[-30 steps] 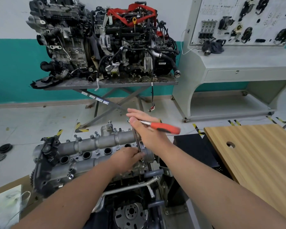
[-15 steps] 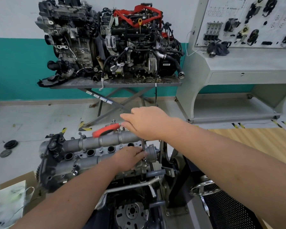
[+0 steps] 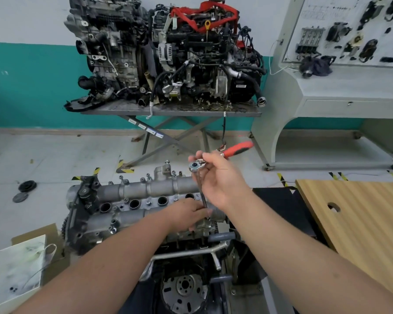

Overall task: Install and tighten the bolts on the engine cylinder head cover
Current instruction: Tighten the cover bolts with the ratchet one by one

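The grey cylinder head cover [image 3: 132,200] lies across the engine in front of me, with several bolts standing along its edges and a row of round plug holes. My right hand [image 3: 222,180] grips a ratchet wrench [image 3: 237,149] by its red handle, near the chrome head. A long extension bar [image 3: 202,196] runs down from the head to the cover's right end. There my left hand [image 3: 187,215] rests on the cover, its fingers round the bar's lower end; the socket and bolt are hidden under them.
A wooden table [image 3: 359,220] with a round hole stands at the right. Two engines sit on a grey scissor stand [image 3: 168,109] behind. A grey training console [image 3: 327,96] is at the back right. A white box [image 3: 16,270] on cardboard lies at lower left; black discs lie on the floor.
The red handle swung from pointing right, over to the left, and now back to the upper right. My left hand has stayed at the bar's lower end.
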A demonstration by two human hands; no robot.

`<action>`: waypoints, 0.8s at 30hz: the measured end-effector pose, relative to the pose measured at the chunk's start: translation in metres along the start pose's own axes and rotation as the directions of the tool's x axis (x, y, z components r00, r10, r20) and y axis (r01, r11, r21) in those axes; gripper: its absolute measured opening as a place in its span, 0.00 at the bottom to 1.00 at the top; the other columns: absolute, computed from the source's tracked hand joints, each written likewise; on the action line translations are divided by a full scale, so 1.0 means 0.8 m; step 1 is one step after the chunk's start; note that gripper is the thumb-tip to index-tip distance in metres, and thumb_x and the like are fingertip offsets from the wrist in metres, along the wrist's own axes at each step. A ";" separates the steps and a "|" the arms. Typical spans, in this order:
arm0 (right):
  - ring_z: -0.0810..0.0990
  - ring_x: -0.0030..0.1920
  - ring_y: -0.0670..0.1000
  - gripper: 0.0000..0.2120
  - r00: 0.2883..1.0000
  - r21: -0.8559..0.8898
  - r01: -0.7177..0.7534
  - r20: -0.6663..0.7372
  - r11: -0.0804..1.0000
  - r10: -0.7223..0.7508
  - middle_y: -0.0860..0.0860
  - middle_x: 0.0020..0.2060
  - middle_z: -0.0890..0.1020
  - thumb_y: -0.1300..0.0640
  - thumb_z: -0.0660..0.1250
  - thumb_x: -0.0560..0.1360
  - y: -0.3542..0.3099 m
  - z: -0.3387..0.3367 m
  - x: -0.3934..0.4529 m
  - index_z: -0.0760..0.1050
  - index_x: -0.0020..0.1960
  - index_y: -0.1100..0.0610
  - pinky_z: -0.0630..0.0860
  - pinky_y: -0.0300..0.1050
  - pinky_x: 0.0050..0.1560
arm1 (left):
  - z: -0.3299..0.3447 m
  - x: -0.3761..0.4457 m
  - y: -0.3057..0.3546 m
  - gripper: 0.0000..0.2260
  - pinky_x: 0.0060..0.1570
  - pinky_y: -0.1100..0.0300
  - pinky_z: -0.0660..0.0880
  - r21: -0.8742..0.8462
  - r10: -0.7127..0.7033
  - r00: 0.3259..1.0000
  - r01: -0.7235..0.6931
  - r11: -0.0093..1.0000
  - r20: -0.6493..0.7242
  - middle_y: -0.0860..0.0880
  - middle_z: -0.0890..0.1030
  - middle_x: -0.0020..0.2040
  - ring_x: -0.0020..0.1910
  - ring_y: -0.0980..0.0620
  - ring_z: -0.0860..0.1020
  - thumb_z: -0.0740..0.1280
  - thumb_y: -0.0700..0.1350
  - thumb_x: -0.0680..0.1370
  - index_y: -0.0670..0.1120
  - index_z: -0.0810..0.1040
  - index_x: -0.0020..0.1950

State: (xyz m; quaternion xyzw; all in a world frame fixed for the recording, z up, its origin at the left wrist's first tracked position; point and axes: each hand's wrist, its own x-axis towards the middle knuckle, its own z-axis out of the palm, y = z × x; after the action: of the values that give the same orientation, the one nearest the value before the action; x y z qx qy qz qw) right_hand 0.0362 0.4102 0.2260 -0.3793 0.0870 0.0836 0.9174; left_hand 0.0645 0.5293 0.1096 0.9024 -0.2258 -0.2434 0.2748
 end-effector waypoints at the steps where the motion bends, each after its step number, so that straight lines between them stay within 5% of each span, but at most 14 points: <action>1: 0.84 0.44 0.52 0.16 0.997 -0.009 0.075 0.004 0.997 -0.075 0.51 0.39 0.82 0.68 0.60 0.80 0.005 -0.007 0.000 0.70 0.38 0.52 0.77 0.45 0.44 | 0.001 0.002 -0.002 0.19 0.37 0.62 0.73 -0.006 -0.001 1.000 0.001 1.000 -0.006 0.49 0.84 0.40 0.34 0.58 0.81 0.57 0.64 0.81 0.52 0.78 0.51; 3: 0.83 0.47 0.52 0.17 0.967 -0.216 0.254 0.045 0.943 -0.250 0.50 0.43 0.84 0.65 0.62 0.80 0.011 -0.019 -0.004 0.72 0.36 0.49 0.78 0.48 0.49 | 0.003 0.006 -0.004 0.18 0.38 0.59 0.75 -0.022 -0.002 1.000 0.002 1.000 -0.019 0.50 0.83 0.38 0.31 0.59 0.80 0.57 0.64 0.81 0.52 0.78 0.49; 4: 0.83 0.51 0.51 0.15 0.928 -0.422 0.365 0.095 0.830 -0.360 0.47 0.48 0.85 0.62 0.63 0.80 0.013 -0.025 -0.005 0.77 0.40 0.46 0.79 0.49 0.52 | 0.003 0.008 -0.005 0.18 0.38 0.57 0.77 -0.037 -0.003 1.000 0.002 0.999 -0.019 0.49 0.83 0.37 0.32 0.57 0.81 0.58 0.63 0.81 0.52 0.78 0.46; 5: 0.82 0.56 0.49 0.14 0.859 -0.619 0.479 0.186 0.622 -0.477 0.45 0.54 0.84 0.60 0.63 0.81 0.014 -0.031 -0.008 0.81 0.48 0.43 0.79 0.48 0.58 | 0.004 0.010 -0.006 0.18 0.38 0.54 0.79 -0.055 -0.004 1.000 0.004 0.998 -0.015 0.48 0.84 0.37 0.33 0.54 0.82 0.58 0.63 0.81 0.52 0.77 0.44; 7: 0.78 0.64 0.52 0.15 0.623 -0.728 0.677 0.488 0.108 -0.612 0.50 0.66 0.78 0.65 0.64 0.79 0.009 -0.044 -0.005 0.82 0.61 0.52 0.74 0.45 0.66 | 0.004 0.012 -0.006 0.18 0.35 0.55 0.80 -0.073 -0.015 1.000 0.014 0.997 -0.013 0.48 0.84 0.36 0.32 0.53 0.82 0.59 0.64 0.81 0.53 0.76 0.42; 8: 0.76 0.65 0.56 0.15 0.508 -0.688 0.717 0.624 -0.111 -0.593 0.54 0.67 0.76 0.69 0.66 0.77 0.004 -0.049 0.001 0.82 0.60 0.59 0.72 0.47 0.68 | 0.005 0.012 -0.006 0.18 0.32 0.57 0.79 -0.066 -0.024 0.999 0.023 0.998 -0.023 0.49 0.84 0.35 0.29 0.55 0.82 0.59 0.65 0.80 0.54 0.76 0.41; 10: 0.77 0.62 0.61 0.13 0.412 -0.610 0.671 0.779 -0.422 -0.472 0.57 0.62 0.81 0.70 0.68 0.73 -0.008 -0.048 0.007 0.83 0.56 0.64 0.73 0.57 0.65 | 0.007 0.012 -0.005 0.16 0.29 0.60 0.77 -0.065 -0.032 0.999 0.030 0.997 -0.040 0.49 0.84 0.35 0.29 0.56 0.81 0.60 0.64 0.80 0.54 0.74 0.42; 13: 0.79 0.52 0.61 0.16 0.493 -0.485 0.500 0.841 -0.717 -0.225 0.57 0.50 0.82 0.57 0.62 0.77 -0.022 -0.036 0.007 0.81 0.60 0.60 0.75 0.58 0.56 | 0.006 0.010 0.000 0.16 0.29 0.65 0.74 -0.081 -0.015 1.000 0.013 0.997 -0.025 0.48 0.83 0.37 0.31 0.54 0.82 0.60 0.61 0.82 0.50 0.76 0.48; 17: 0.76 0.51 0.58 0.24 0.724 -0.420 0.378 0.689 -0.825 -0.019 0.55 0.52 0.78 0.42 0.52 0.83 -0.034 -0.008 0.002 0.69 0.74 0.52 0.70 0.52 0.50 | 0.002 0.006 0.006 0.17 0.34 0.60 0.71 0.000 -0.034 0.999 0.034 0.999 -0.001 0.46 0.85 0.42 0.33 0.57 0.82 0.57 0.62 0.82 0.51 0.77 0.52; 20: 0.79 0.49 0.58 0.16 0.844 -0.472 0.317 0.536 -0.823 0.018 0.53 0.46 0.79 0.48 0.51 0.85 -0.043 0.020 0.014 0.73 0.63 0.52 0.69 0.48 0.39 | -0.001 0.000 0.009 0.17 0.34 0.60 0.72 -0.003 -0.027 1.000 0.027 1.000 0.007 0.47 0.85 0.40 0.34 0.55 0.82 0.57 0.62 0.82 0.51 0.77 0.47; 22: 0.81 0.42 0.59 0.11 0.948 -0.729 0.252 0.317 -0.636 0.012 0.54 0.41 0.81 0.56 0.53 0.83 -0.051 0.034 0.019 0.73 0.50 0.58 0.67 0.45 0.33 | -0.008 -0.005 0.010 0.15 0.35 0.58 0.77 -0.068 -0.028 0.998 0.032 0.997 0.060 0.49 0.84 0.40 0.33 0.55 0.81 0.60 0.61 0.81 0.51 0.77 0.47; 24: 0.84 0.36 0.57 0.10 0.989 -0.974 0.143 0.132 -0.176 0.072 0.56 0.36 0.84 0.62 0.53 0.81 -0.057 0.036 0.021 0.73 0.48 0.63 0.72 0.41 0.33 | -0.021 -0.015 0.014 0.10 0.40 0.53 0.81 -0.260 -0.020 0.990 0.057 0.964 0.141 0.47 0.84 0.45 0.37 0.54 0.81 0.66 0.57 0.80 0.51 0.78 0.52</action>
State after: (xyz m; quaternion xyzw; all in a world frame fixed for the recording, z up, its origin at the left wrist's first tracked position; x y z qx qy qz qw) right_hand 0.0650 0.4004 0.2739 -0.9415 -0.0836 0.1213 0.3030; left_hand 0.0619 0.5340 0.1322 0.8432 -0.1924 -0.3381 0.3712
